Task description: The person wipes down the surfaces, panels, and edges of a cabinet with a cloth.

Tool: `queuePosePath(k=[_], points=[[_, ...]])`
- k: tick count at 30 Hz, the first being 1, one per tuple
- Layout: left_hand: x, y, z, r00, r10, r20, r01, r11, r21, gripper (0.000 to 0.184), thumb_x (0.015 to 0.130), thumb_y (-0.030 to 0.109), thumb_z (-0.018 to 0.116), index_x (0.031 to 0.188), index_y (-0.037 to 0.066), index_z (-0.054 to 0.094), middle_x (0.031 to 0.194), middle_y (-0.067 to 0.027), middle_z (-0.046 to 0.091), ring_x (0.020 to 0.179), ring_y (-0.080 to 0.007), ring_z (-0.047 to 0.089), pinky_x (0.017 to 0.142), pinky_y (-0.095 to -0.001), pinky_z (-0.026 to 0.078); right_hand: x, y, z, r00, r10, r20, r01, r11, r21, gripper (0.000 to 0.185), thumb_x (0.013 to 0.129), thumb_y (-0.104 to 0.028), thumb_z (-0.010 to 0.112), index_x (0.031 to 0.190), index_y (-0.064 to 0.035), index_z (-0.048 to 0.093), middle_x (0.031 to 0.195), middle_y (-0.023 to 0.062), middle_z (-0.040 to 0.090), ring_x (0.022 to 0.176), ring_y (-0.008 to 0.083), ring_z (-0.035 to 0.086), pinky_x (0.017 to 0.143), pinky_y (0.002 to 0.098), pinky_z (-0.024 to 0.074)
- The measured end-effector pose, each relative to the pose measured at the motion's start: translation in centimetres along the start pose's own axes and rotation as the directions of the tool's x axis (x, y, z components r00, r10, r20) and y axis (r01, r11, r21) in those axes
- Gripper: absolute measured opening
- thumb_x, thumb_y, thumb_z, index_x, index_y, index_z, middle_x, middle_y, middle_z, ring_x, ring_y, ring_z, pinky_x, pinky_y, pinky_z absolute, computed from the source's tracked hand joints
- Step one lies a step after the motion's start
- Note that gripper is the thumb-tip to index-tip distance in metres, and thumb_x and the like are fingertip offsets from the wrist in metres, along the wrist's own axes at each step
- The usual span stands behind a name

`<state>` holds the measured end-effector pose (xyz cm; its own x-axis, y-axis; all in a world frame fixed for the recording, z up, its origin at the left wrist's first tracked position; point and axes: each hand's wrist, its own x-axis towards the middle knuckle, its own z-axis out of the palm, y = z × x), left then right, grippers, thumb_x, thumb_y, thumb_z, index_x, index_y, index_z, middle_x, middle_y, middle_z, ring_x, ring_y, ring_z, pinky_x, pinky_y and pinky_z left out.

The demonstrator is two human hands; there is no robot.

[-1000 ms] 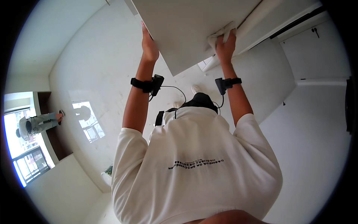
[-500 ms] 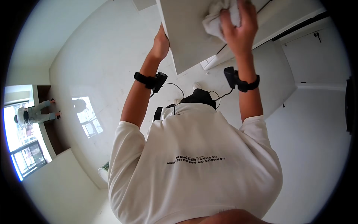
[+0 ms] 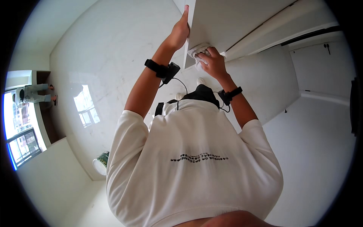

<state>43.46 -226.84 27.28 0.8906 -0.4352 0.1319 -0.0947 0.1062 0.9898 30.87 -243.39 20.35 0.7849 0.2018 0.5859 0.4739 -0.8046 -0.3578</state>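
Note:
A white door panel (image 3: 234, 19) juts out at the top of the head view, its narrow edge facing left. My left hand (image 3: 179, 34) grips that edge, with the thumb lying along it and the other fingers hidden behind. Bunched in my right hand (image 3: 214, 65) is a whitish cloth (image 3: 199, 50). The fingers are closed on it, and it presses against the panel's face near the lower corner. Black straps with small boxes and cables circle both of my forearms.
Pale glossy floor (image 3: 113, 49) spreads to the left, with a window reflection on it. A green and white bucket (image 3: 101, 163) stands at the lower left. Another person (image 3: 36, 93) is by the window at far left. A white door (image 3: 319, 62) is at right.
My right hand has moved down the panel with the cloth, toward its lower corner. My left hand has shifted up and right with the panel's edge. More of the bucket shows.

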Motion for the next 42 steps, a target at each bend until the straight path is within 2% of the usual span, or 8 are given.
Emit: queuePosePath(k=[5,9,12,17,23,28,32,42], points=[[-1.4,5.4,1.9,0.990,-0.138,-0.018,0.134,0.979,-0.154,0.068,0.108,0.049,0.021,0.135,-0.007,0.049,0.088,-0.0059,0.060,0.080,-0.0131,0.051,0.083,-0.0275,0.044,4.7,-1.7,-4.9,0.991,0.023,-0.135,-0.007,0.993,0.119,0.035,0.066,-0.006,0.073,0.101,-0.0133,0.072,0.095,0.0105,0.059,0.084,0.0305,0.063,0.073,0.0387,0.0543],[-4.1,5.9,2.4,0.998,0.052,-0.033,-0.052,0.999,0.004,0.072,0.107,0.051,0.017,0.134,-0.007,0.050,0.116,-0.0089,0.060,0.104,-0.0172,0.050,0.099,-0.0290,0.037,9.3,-4.9,-11.9,0.883,-0.084,-0.461,0.100,0.995,0.010,0.042,0.077,-0.012,0.074,0.114,0.0004,0.062,0.100,0.0158,0.055,0.091,0.0325,0.058,0.078,0.0403,0.0492],[-5.0,6.7,1.8,0.968,-0.167,0.185,0.190,0.975,-0.116,0.077,0.107,0.052,0.011,0.131,-0.007,0.054,0.126,-0.0128,0.059,0.115,-0.0219,0.051,0.107,-0.0306,0.033,11.4,-7.3,-14.6,0.858,-0.142,-0.494,0.110,0.989,-0.095,0.061,0.074,-0.021,0.082,0.123,0.0012,0.053,0.110,0.0167,0.050,0.099,0.0318,0.054,0.082,0.0421,0.0463],[-4.1,1.9,2.0,0.918,0.194,0.345,-0.037,0.910,-0.413,0.075,0.105,0.056,0.011,0.147,0.001,0.040,0.150,-0.0178,0.043,0.140,-0.0287,0.037,0.116,-0.0389,0.028,11.9,-10.1,-11.4,0.835,-0.236,-0.496,0.079,0.945,-0.317,0.087,0.064,-0.026,0.092,0.132,-0.0031,0.043,0.117,0.0163,0.045,0.106,0.0331,0.050,0.084,0.0432,0.0451],[-0.8,1.0,0.7,0.871,0.090,0.483,0.028,0.972,-0.232,0.072,0.104,0.057,0.014,0.153,0.007,0.032,0.157,-0.0128,0.030,0.147,-0.0281,0.023,0.120,-0.0398,0.020,6.3,-6.6,-3.2,0.887,0.270,-0.374,-0.252,0.963,0.098,0.093,0.069,-0.021,0.090,0.139,0.0017,0.033,0.132,0.0209,0.042,0.120,0.0322,0.048,0.100,0.0466,0.0419],[0.5,2.0,-1.9,0.807,0.109,0.580,-0.135,0.991,0.002,0.068,0.106,0.052,0.011,0.154,0.008,0.029,0.159,-0.0150,0.025,0.148,-0.0331,0.019,0.120,-0.0422,0.021,8.7,-8.1,-5.3,0.858,0.246,-0.451,-0.256,0.966,0.040,0.100,0.068,-0.016,0.091,0.141,0.0033,0.025,0.136,0.0215,0.041,0.124,0.0308,0.047,0.103,0.0459,0.0413],[3.1,2.4,-2.8,0.746,0.180,0.641,-0.282,0.958,0.059,0.059,0.108,0.043,0.019,0.154,0.006,0.030,0.158,-0.0167,0.023,0.145,-0.0381,0.022,0.118,-0.0455,0.026,15.1,-10.2,-10.5,0.780,-0.119,-0.615,-0.168,0.906,-0.388,0.076,0.068,-0.011,0.090,0.127,0.0056,0.045,0.127,0.0197,0.050,0.116,0.0315,0.053,0.094,0.0422,0.0489],[4.0,0.1,-3.6,0.592,0.384,0.709,-0.504,0.863,-0.047,0.056,0.106,0.017,0.034,0.157,0.005,0.014,0.159,-0.0199,0.019,0.145,-0.0432,0.020,0.118,-0.0502,0.023,9.9,-12.6,-4.8,0.948,0.143,-0.285,-0.284,0.787,-0.548,0.037,0.067,-0.032,0.084,0.076,-0.0032,0.063,0.119,0.0251,0.052,0.100,0.0423,0.061,0.080,0.0469,0.0525]])
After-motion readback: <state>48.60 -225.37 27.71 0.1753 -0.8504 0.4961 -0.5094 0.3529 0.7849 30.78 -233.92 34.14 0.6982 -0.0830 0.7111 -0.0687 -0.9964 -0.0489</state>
